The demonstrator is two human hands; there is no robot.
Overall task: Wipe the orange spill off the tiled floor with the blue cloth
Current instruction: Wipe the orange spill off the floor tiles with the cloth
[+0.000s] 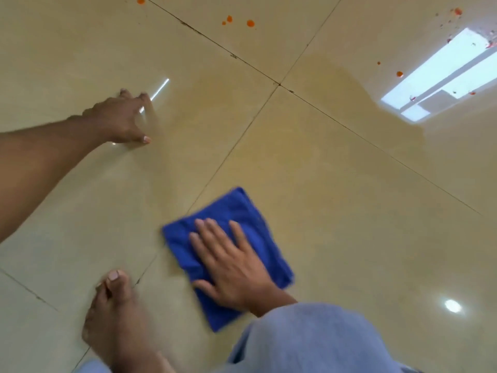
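A folded blue cloth lies flat on the beige tiled floor near the bottom centre. My right hand presses on it, palm down with the fingers spread. My left hand rests on the floor at the upper left, fingertips down and holding nothing. Orange drops dot the tiles at the top centre, and more orange specks lie at the upper right. A faint wet orange-tinted smear spreads across the middle tiles beyond the cloth.
My bare foot stands on the floor at the lower left, and my knee in light blue fabric fills the bottom right. A bright window reflection glares on the tiles at the upper right.
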